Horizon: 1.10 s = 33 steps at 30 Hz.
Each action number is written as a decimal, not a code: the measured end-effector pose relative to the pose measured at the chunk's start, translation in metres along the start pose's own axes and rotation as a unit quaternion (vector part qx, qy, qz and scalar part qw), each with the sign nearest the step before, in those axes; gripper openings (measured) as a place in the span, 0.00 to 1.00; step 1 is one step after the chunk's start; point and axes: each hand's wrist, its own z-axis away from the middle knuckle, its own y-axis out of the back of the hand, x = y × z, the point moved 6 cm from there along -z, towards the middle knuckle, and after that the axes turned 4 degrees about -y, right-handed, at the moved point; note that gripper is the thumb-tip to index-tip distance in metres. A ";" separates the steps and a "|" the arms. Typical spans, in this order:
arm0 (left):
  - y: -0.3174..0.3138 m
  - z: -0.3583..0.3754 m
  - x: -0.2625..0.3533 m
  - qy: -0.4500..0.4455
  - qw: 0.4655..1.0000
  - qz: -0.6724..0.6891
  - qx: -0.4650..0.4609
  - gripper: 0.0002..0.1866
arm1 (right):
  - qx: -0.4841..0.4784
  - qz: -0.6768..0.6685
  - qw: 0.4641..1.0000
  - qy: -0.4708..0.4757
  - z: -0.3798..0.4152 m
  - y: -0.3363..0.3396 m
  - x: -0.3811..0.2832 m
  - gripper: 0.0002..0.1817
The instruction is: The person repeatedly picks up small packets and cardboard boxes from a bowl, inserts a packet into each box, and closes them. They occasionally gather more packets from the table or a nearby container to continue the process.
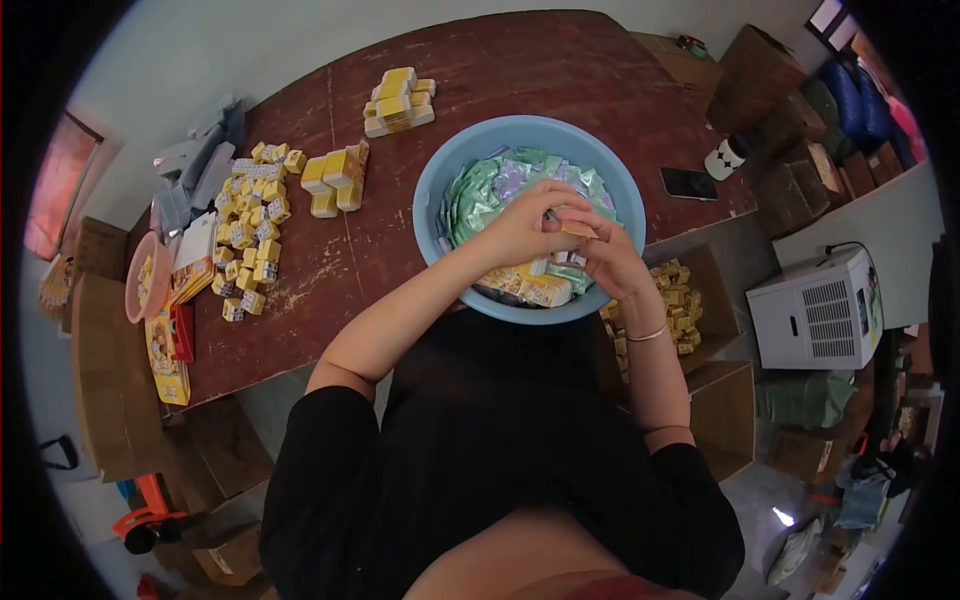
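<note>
Hands meet over the blue basin [430, 190]: left hand [522, 228] and right hand [606, 252] pinch one small packet [578, 229] together above the green sachets [480, 195]. Beside the right arm, an open carton [722, 290] holds yellow boxes. Farther left, yellow boxes [250, 235] scatter across the brown table [480, 80]; a phone [688, 183] lies beyond.

place: small packing workshop | signs: cardboard boxes [715, 405] all round, stacked yellow packets [250, 235] (sorted piles) on worn table [480, 80]
</note>
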 end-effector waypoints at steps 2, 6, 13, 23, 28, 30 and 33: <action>-0.006 0.002 -0.014 0.045 0.996 0.072 -0.017 0.17 | 0.002 -0.008 1.000 0.001 0.002 0.000 0.001 0.23; -0.008 0.008 0.009 0.027 0.996 0.080 -0.001 0.19 | -0.011 -0.063 0.997 -0.033 0.000 0.019 0.008 0.26; 0.003 0.010 0.033 -0.146 0.988 -0.056 0.014 0.20 | -0.039 -0.114 0.993 0.006 0.018 -0.026 -0.010 0.26; 0.005 0.013 0.034 -0.116 0.993 -0.020 0.022 0.14 | 0.034 0.136 0.987 0.077 0.018 -0.002 -0.003 0.22; 0.006 0.010 0.037 -0.075 0.997 0.009 0.025 0.14 | 0.043 0.133 0.985 0.101 0.020 -0.006 -0.004 0.26; 0.008 0.008 0.031 -0.018 0.997 0.059 0.037 0.13 | 0.049 0.138 0.984 0.105 0.020 -0.008 -0.006 0.27; 0.007 0.010 0.044 -0.130 0.990 -0.047 0.041 0.13 | 0.063 0.129 0.982 0.122 0.022 -0.011 -0.008 0.23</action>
